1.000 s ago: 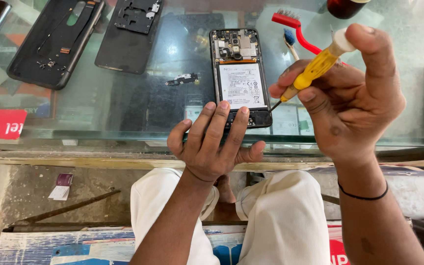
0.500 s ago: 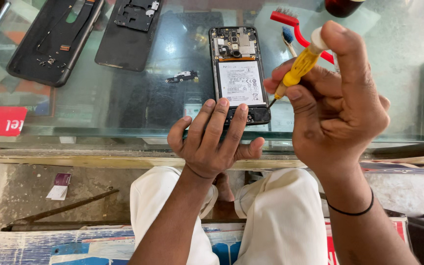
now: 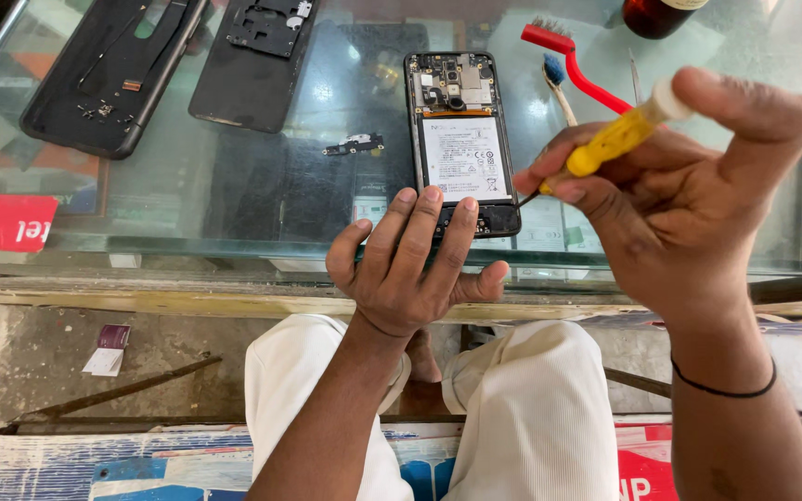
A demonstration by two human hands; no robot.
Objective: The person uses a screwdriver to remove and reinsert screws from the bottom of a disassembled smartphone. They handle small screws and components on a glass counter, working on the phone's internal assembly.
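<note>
glass desk [image 3: 234,213] carries, at its far left, a dark phone shell [image 3: 109,74] with small loose parts lying in it, and just beside that a black back cover [image 3: 252,56]; further right a tiny loose board [image 3: 355,144] lies alone on the glass. next comes the opened phone [image 3: 461,139], back off, battery and circuit board showing, lying flat near the desk's front edge. its long axis runs away from the person, the camera end pointing to the far side and the bottom end toward the knees. the left hand [image 3: 410,264] lies open and flat, fingers spread, fingertips pressing the phone's near end to pin it. right of the phone, the right hand [image 3: 679,213] is closed around a yellow-handled screwdriver [image 3: 614,139], forefinger capping the white top, the thin tip slanting down to the phone's lower right corner; whether the tip sits in a screw cannot be told. judged from this, the step goes best with the driver brought nearer to upright over the screw, steady downward pressure from the capping finger, slow turns from the thumb and fingers, and the left hand keeping the phone from sliding. behind the right hand lie a red brush [image 3: 573,65] and a blue brush [image 3: 557,79].
</note>
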